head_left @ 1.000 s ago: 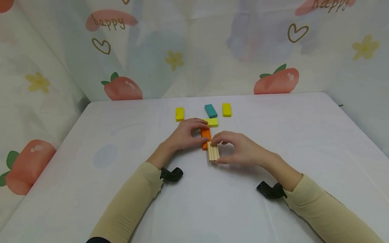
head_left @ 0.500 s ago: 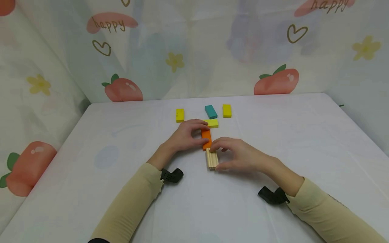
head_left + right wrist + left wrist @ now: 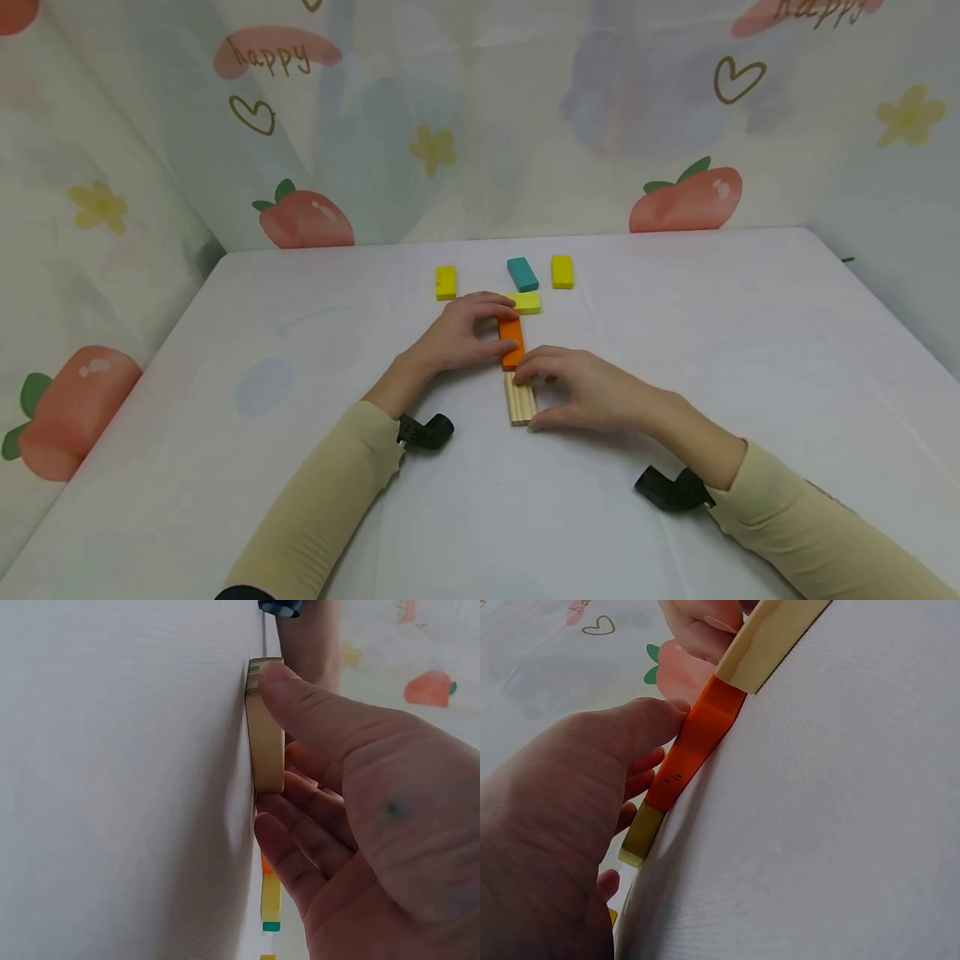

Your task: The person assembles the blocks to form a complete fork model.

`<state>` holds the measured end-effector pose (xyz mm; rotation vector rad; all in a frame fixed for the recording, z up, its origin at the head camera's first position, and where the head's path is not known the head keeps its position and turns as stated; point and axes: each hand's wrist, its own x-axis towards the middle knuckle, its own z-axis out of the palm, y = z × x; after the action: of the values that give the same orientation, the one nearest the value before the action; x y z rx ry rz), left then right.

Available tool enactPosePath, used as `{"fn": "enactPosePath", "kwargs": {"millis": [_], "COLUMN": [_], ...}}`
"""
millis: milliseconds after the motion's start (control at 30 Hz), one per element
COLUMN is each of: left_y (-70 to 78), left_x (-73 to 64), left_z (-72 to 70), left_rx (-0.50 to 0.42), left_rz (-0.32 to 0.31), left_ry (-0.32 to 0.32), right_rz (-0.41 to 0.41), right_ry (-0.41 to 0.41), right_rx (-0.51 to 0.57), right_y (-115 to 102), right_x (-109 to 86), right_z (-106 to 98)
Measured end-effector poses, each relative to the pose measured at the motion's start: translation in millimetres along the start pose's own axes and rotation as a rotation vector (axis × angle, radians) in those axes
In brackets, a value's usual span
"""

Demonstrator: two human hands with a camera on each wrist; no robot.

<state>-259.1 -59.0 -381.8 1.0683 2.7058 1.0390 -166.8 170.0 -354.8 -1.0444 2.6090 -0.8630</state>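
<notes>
Pinched lengthwise in my right hand point(image 3: 596, 390) is a natural wood block point(image 3: 521, 402) with a grooved top. In the right wrist view, the thumb presses the near end of this block point(image 3: 267, 739) and the fingers curl at the far end. It lies on the table, end to end with an orange block point(image 3: 512, 335). My left hand point(image 3: 467, 335) holds the orange block, thumb near its front end, fingers toward its back. Beyond it a yellow block point(image 3: 529, 303) lies crosswise, partly covered by the left fingers. The left wrist view shows wood, orange and yellow in one row.
A teal block point(image 3: 522, 274) lies slanted behind the crosswise yellow one. One upright-lying yellow block point(image 3: 446, 283) is at the left, another yellow block point(image 3: 562, 272) at the right. The white tabletop point(image 3: 360, 517) ends at a printed curtain point(image 3: 495, 167).
My right hand has moved the wood block toward me and slightly left, from beside the orange block's near end to directly in line with it. The left hand has stayed in place.
</notes>
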Motion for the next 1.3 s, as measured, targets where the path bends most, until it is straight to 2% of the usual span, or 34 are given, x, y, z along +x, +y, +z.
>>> {"fn": "enactPosePath", "kwargs": {"millis": [400,767,1300], "left_y": [-1.5,-3.3,-4.9], "left_x": [0.1,0.7,-0.5], "left_z": [0.9,1.9,0.8], "left_rx": [-0.004,-0.007,-0.013], "left_rz": [0.007,-0.012,0.002], "left_ry": [0.004,-0.002,0.000], "right_rz": [-0.031,-0.085,-0.089], "right_ry": [0.036,0.048,0.055], "right_rx": [-0.014,-0.082,-0.101], "right_y": [-0.9,-0.3,-0.8], "right_x": [-2.2,-1.2,2.2], "right_z": [-1.8,0.3,0.8]}}
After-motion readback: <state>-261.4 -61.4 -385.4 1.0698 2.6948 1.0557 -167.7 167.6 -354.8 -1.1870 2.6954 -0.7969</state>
